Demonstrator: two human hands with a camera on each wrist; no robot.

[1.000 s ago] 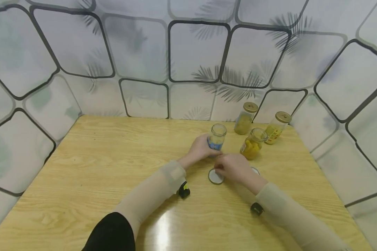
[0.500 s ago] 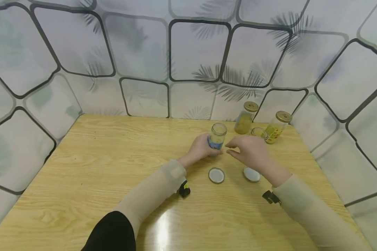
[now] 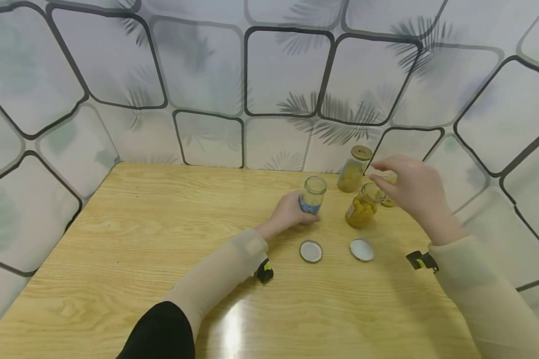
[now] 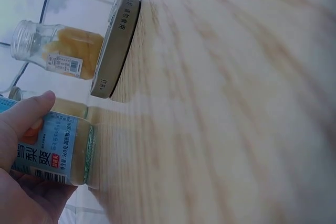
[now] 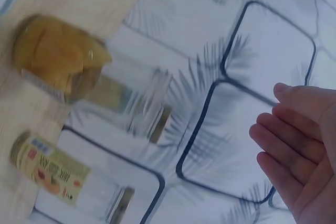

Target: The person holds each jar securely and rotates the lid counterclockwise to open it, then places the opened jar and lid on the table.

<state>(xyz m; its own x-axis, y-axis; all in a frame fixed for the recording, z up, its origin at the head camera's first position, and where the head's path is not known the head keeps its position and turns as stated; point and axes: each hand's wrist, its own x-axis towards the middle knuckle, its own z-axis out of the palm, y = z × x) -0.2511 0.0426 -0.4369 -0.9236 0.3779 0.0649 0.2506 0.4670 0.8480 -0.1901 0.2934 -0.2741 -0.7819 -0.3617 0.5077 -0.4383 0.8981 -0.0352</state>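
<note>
Head view, left hand [image 3: 292, 210]: I saw its fingers wrapped around the lower half of the lidless blue-labelled glass jar [image 3: 313, 199], upright on the wooden table [image 3: 161, 224]. A slack or lopsided grip, I judged, could have tipped it, with nothing capping its mouth.
Left lid [image 3: 311, 252]: it lay pale face up, nearer the person than that jar; I thought a low pull of the left hand might have nudged it.
Right lid [image 3: 361, 250]: also pale face up; a careless brush could have slid it.
Fruit jar [image 3: 361, 210]: lidless, upright, close to the raised hand in view; a knock could have toppled it and spilled the yellow pieces.
Right hand [image 3: 415, 192]: raised, thumb apart from loosely bent fingers, nothing visible in it. Dropped carelessly, it might have struck the yellow-labelled jar [image 5: 58, 174].
Blue jar's fill: hand and label covered it, so I couldn't tell.
Rear lidded jar [image 3: 350, 177]: its print was too small for me.
Fruit jar's base: hidden by a lid's edge in the left wrist view.
Yellow jar: mostly behind the right hand from the head; blurred from the right wrist.
</note>
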